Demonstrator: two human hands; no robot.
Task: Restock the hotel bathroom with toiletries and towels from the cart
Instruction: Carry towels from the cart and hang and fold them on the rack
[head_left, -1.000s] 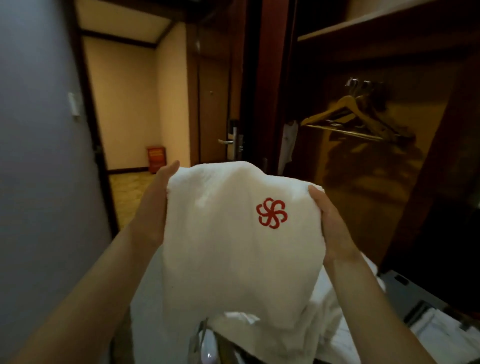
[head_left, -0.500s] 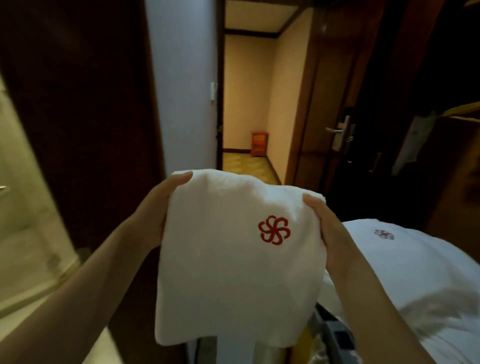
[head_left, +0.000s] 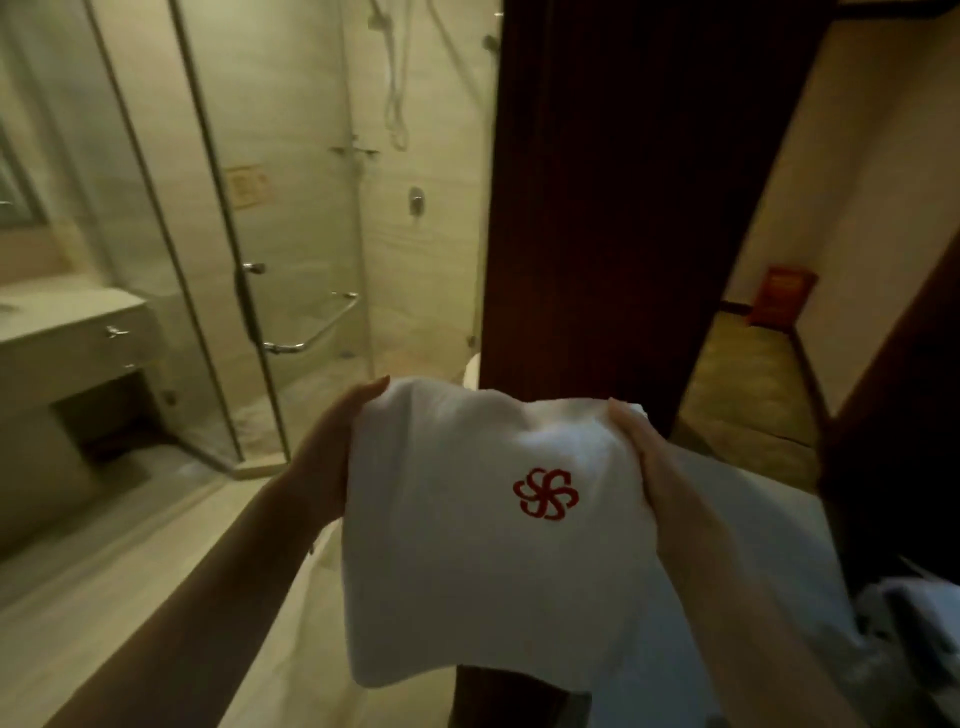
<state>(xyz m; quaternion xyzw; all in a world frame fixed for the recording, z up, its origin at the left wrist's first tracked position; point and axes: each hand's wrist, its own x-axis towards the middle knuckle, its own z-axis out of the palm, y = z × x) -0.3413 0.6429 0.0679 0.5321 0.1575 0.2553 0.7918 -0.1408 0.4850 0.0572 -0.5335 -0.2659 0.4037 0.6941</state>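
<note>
1. A white towel (head_left: 483, 545) is held up in mid-air between the two hands, with its lower edge hanging free. A red emblem (head_left: 545, 492) shaped like a pinwheel is seen on it, right of the middle.
2. The towel's upper left edge is gripped by the left hand (head_left: 332, 457). The fingers are wrapped round the cloth, and most of them are hidden behind it.
3. The upper right corner is pinched by the right hand (head_left: 660, 483) – the cloth is bunched under its curled fingers.
4. Beyond the towel to the left, a glass shower enclosure (head_left: 291, 208) is seen, with a chrome bar (head_left: 317, 327) on its door and a shower hose (head_left: 397, 93) hanging inside.
5. A vanity counter (head_left: 67, 317) is seen at the far left edge.
6. A dark wooden door frame (head_left: 597, 208) stands upright behind the towel's top edge. To its right a corridor is seen, with a red box (head_left: 782, 296) at its far end.
7. More white linen (head_left: 769, 545) lies below the right forearm – it is too blurred for detail.
</note>
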